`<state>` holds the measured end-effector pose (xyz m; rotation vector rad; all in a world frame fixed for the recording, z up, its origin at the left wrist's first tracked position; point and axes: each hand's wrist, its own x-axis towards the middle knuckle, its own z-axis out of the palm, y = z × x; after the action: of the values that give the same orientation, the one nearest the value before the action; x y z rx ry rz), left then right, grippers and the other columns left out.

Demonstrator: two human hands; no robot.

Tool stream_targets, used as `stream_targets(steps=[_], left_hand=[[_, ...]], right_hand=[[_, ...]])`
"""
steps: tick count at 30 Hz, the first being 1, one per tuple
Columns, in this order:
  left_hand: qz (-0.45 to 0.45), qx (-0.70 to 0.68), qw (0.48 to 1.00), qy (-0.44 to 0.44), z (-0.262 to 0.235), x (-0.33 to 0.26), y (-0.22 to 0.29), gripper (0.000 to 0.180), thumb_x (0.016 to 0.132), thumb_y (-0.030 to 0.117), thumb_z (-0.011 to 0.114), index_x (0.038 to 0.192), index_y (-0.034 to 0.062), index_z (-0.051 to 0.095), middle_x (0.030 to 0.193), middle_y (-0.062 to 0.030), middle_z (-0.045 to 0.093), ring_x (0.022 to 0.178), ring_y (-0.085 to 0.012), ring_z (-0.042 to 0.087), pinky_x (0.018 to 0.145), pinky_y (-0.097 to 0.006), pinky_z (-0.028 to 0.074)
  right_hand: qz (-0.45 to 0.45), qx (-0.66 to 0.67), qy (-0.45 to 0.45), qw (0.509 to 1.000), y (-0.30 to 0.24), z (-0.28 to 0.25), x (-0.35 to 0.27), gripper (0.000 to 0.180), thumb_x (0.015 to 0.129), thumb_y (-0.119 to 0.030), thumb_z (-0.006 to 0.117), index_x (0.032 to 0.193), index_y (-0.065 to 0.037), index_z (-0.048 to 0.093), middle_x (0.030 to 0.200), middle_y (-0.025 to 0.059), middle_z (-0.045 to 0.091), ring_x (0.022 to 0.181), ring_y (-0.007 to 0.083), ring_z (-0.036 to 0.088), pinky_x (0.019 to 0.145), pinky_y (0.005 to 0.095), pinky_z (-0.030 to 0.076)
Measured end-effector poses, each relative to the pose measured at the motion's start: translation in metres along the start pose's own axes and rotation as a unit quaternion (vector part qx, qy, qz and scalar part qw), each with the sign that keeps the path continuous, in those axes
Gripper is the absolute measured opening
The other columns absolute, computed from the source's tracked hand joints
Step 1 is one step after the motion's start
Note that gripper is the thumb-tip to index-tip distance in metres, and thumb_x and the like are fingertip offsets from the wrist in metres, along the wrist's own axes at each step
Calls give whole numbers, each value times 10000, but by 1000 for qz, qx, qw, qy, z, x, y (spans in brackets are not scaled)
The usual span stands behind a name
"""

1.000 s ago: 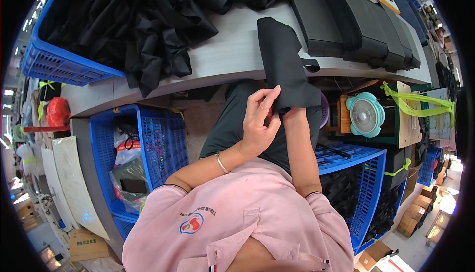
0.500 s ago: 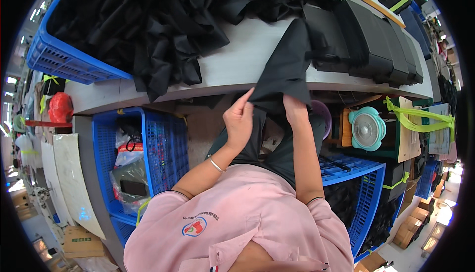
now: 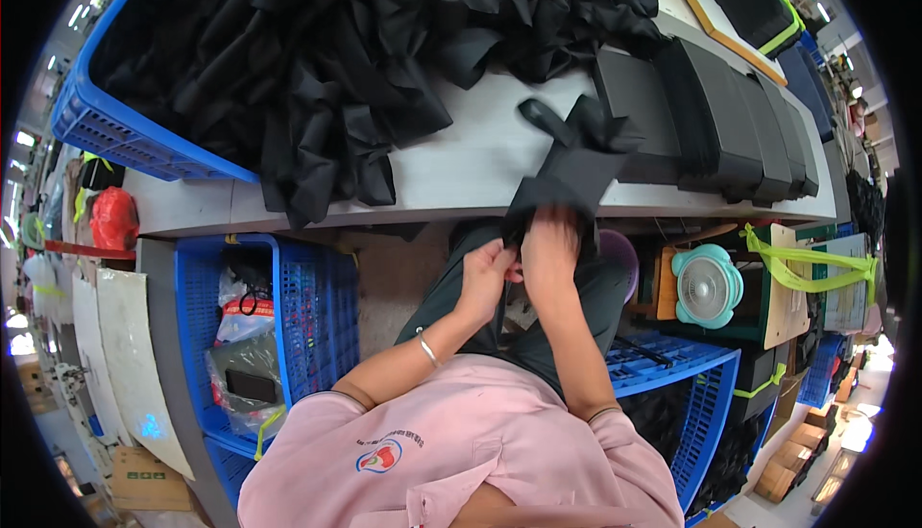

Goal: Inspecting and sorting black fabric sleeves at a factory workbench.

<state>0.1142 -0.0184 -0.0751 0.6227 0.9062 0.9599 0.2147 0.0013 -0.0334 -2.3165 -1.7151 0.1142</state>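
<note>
Black fabric piece [image 3: 574, 174] is just ahead of your two hands, across the front edge of the bench [image 3: 456, 171], between the heap of dark cloth [image 3: 346, 76] on the left and the stacked black panels [image 3: 706, 115] on the right. Whether it rests on the bench or is held above it is hard to tell.

Your left hand [image 3: 480, 283] has its fingers curled in narrow, beside the fabric's lower left corner; whether they pinch an edge of it cannot be told. Your right hand [image 3: 554, 247] reaches up to the lower edge, its fingers partly covered by the fabric, so you cannot tell how wide they are or whether they grip.

Your left forearm, with a silver bangle [image 3: 426, 346] at the wrist, slants up and to the right. Your right forearm leans up and to the left, bringing both hands close together above your lap.

Left of the fabric's middle, a blurred strap-like end sticks up. Your right fingers are smeared by blur where they meet the cloth, and the fabric's upper right end blurs in front of the panels.
</note>
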Motion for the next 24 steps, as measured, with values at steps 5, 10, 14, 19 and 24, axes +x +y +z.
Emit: stream_targets(steps=[5, 10, 14, 19, 24], left_hand=[[3, 85, 995, -48, -21, 14, -19, 162, 928, 74, 578, 834, -9, 681, 805, -20, 686, 697, -61, 599, 577, -247, 452], [-17, 116, 990, -74, -18, 5, -25, 226, 928, 89, 593, 768, -34, 695, 749, -29, 682, 664, -86, 599, 590, -266, 465], [-76, 80, 993, -51, -18, 4, -13, 144, 947, 94, 594, 957, -24, 676, 894, -45, 684, 784, -96, 611, 693, -267, 493], [201, 38, 975, 81, -13, 7, 21, 232, 898, -14, 661, 1116, 5, 584, 906, -14, 606, 773, -58, 570, 673, -231, 502], [96, 117, 988, 2, -28, -31, 28, 48, 930, 33, 634, 951, 31, 591, 769, -9, 596, 614, -66, 551, 579, -221, 488]], right_hand=[[-72, -54, -37, 995, 0, 14, 2, 269, 865, -137, 559, 1093, -36, 660, 1139, 178, 644, 1054, 357, 623, 996, 525, 421], [-130, 52, 237, 961, 5, 58, 6, 260, 890, -182, 554, 1080, -46, 668, 1064, 150, 667, 1040, 334, 610, 949, 520, 415], [-84, -70, -99, 989, 2, 48, 10, 292, 851, -209, 576, 1085, -84, 697, 1096, 124, 679, 1123, 313, 598, 994, 649, 314], [-166, -105, 78, 978, 12, 67, 0, 209, 859, -219, 571, 964, -111, 717, 991, 83, 698, 1054, 311, 623, 969, 670, 307], [-116, -23, 8, 993, 19, 53, 0, 190, 848, -213, 571, 896, -113, 725, 931, 92, 698, 1002, 314, 638, 963, 649, 340]])
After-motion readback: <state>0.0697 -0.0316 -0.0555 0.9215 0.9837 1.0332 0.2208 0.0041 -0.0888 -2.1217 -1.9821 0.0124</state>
